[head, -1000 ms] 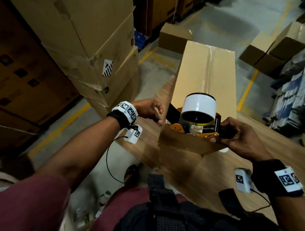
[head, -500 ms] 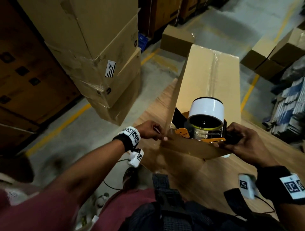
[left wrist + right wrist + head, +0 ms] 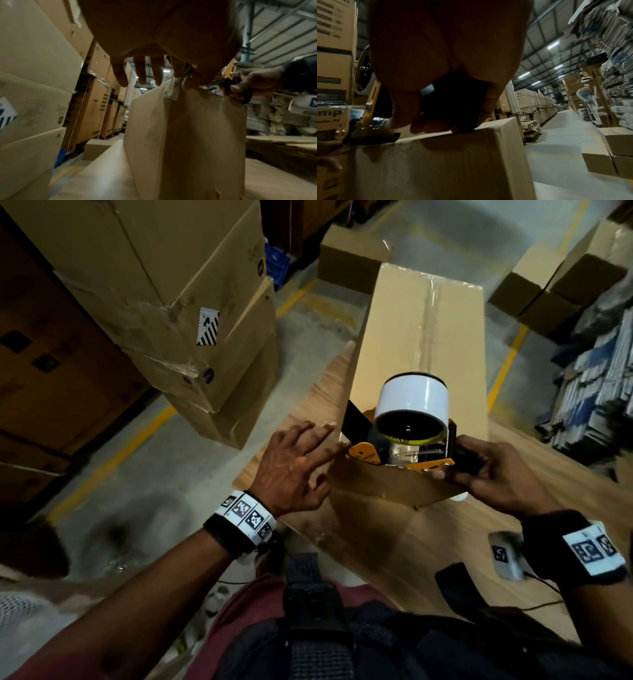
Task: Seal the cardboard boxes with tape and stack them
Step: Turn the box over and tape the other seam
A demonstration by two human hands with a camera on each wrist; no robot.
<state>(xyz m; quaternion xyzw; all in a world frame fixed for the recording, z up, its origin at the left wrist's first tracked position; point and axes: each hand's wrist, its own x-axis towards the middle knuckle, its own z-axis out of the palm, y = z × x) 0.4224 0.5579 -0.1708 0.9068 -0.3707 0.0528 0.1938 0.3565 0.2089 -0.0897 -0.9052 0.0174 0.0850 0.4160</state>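
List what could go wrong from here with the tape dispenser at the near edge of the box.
1. The left hand is open with its fingers right beside the tape dispenser; its cutting edge may nick them.
2. Only the right hand holds the dispenser, at the near top edge of the cardboard box; a pull could shift the tall box on the wooden table.
3. The tape end looks wrinkled at the corner and may not stick flat.
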